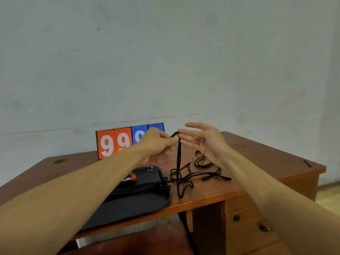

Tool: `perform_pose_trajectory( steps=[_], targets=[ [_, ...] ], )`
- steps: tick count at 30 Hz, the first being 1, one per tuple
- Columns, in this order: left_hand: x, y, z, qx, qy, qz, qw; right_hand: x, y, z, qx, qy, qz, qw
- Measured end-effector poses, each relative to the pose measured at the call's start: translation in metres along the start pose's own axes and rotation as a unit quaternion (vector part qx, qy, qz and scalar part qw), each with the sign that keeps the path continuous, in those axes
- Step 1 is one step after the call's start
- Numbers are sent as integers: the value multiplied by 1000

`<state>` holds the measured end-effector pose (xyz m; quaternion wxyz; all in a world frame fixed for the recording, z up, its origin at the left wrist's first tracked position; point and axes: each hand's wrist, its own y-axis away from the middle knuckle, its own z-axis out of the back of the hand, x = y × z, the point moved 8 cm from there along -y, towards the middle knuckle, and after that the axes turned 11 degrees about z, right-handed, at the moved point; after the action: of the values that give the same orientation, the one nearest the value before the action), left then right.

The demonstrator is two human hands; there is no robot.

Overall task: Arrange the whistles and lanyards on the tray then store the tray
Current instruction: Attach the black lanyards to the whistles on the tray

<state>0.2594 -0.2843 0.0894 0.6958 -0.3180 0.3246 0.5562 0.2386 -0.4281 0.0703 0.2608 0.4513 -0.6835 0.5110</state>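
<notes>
Left hand [158, 142] pinches a limp black lanyard [178, 162] at its looped top; right hand [200, 140] spread wide, empty. Light, floppy, tangle-prone: best gripped at the fold.

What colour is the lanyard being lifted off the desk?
Black. The lanyard hangs from the left hand; the head view shows it clearly.

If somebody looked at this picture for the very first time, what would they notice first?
Probably the two hands raised mid-picture: the left hand pinches a black lanyard that dangles to the wooden desk, while the right hand is spread open beside it. Behind them stands a bright orange and blue scoreboard with big white nines. A black tray sits near the desk's front edge.
</notes>
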Motion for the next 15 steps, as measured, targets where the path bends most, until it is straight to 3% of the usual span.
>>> perform_pose_trajectory(
  steps=[9,15],
  targets=[
    [-47,-15,13,16,15,-92,996,1,-20,-15,48,75,3,996],
    [-50,-12,52,-13,156,-120,980,-40,-35,-19,34,126,-44,990]
  ],
)
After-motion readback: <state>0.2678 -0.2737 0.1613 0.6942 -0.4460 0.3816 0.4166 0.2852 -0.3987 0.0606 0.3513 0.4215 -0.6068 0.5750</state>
